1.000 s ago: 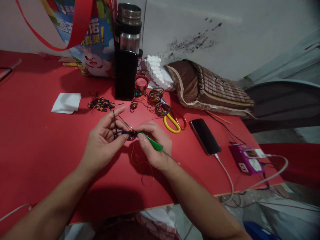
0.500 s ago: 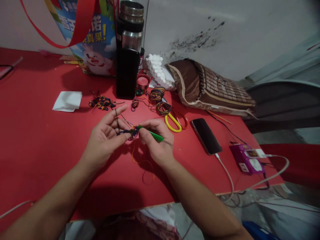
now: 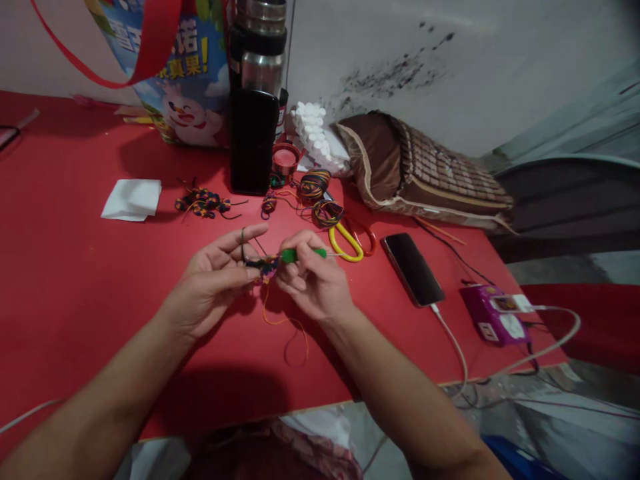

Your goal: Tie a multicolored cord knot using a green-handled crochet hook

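Note:
Between thumb and fingers, my left hand (image 3: 213, 277) pinches a small multicoloured crochet piece (image 3: 269, 268), and a dark strand of yarn loops over its raised index finger. A crochet hook with a green handle (image 3: 316, 253) is gripped in my right hand (image 3: 320, 283); its front end points left at the piece, and the very tip is too small to make out. From the piece an orange yarn tail (image 3: 280, 323) hangs down in a curl over the table. Beyond my hands lie wound balls of multicoloured yarn (image 3: 315, 184) and a finished-looking dark and orange crocheted bundle (image 3: 203, 202).
Yellow- and red-handled scissors (image 3: 347, 243) lie right of my hands. A charging phone (image 3: 413, 269) and a purple box (image 3: 493, 315) are farther right. A dark phone (image 3: 254, 143) stands upright behind, near a steel flask (image 3: 261, 63), a printed bag (image 3: 187, 100) and a brown cushion (image 3: 430, 163). White paper (image 3: 133, 199) lies left.
My right hand has turned, bringing the hook's handle from slanted to nearly level and slightly higher. My left index finger has lowered and shifted right. The view has moved slightly.

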`<action>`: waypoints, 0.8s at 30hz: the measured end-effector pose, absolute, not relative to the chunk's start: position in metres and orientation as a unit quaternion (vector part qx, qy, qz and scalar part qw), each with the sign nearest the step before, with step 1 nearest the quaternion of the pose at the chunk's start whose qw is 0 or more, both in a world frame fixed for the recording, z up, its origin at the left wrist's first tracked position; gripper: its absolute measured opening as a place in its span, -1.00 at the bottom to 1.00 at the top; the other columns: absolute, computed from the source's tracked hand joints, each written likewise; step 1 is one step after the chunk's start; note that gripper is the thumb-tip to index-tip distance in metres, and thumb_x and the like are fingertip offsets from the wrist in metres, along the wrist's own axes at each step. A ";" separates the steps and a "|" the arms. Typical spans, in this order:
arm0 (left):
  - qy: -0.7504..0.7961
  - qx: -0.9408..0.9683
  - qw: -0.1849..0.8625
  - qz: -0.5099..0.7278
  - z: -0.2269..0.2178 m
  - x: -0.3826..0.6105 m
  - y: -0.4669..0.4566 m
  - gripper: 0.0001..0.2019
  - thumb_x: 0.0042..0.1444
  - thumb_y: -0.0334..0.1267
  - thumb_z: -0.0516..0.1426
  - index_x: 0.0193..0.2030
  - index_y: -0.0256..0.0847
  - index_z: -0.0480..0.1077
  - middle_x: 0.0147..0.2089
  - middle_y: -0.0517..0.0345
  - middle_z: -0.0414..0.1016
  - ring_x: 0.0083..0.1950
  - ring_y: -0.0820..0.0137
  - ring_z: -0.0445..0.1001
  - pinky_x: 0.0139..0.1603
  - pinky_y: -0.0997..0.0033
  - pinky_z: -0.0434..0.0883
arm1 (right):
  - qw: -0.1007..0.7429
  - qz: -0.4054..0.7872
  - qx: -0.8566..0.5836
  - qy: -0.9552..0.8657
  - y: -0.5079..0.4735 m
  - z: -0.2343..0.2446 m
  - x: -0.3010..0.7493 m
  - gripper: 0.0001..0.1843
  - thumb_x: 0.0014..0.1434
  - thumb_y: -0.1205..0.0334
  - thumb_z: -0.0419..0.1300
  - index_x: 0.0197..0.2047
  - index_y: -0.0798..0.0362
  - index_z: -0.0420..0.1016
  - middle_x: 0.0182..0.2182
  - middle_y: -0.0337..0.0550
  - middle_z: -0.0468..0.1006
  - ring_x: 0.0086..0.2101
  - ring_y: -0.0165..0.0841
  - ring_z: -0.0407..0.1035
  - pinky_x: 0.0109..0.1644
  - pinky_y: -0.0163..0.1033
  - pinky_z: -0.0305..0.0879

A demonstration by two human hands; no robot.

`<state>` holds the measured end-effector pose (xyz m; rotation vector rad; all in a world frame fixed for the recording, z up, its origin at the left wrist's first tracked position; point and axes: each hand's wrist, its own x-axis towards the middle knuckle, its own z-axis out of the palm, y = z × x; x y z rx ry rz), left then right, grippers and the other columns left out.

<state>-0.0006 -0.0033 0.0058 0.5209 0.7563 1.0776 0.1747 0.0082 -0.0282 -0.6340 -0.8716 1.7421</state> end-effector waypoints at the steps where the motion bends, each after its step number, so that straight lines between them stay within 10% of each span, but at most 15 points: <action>1: 0.341 0.251 0.763 0.489 0.007 -0.001 -0.004 -0.49 -0.13 -0.58 0.44 0.04 -0.27 0.69 -0.36 0.22 0.58 -0.47 0.54 0.52 -0.43 0.62 0.55 | 0.505 0.748 -0.246 -0.354 0.012 -0.027 0.180 -0.69 0.19 -0.03 0.48 -0.28 -0.02 0.54 -0.59 -0.45 0.39 -0.69 -0.60 -0.06 -0.63 -0.43 -0.01; 24: 0.379 0.429 0.622 0.534 0.001 -0.005 -0.010 -0.54 0.04 -0.48 0.38 0.09 -0.05 0.72 -0.29 0.17 0.50 -0.28 0.43 0.45 -0.27 0.49 0.52 | 0.567 0.632 -0.307 -0.431 0.014 -0.017 0.191 -0.71 0.17 0.01 0.49 -0.40 0.01 0.59 -0.67 -0.42 0.33 -0.70 -0.60 -0.09 -0.64 -0.39 -0.18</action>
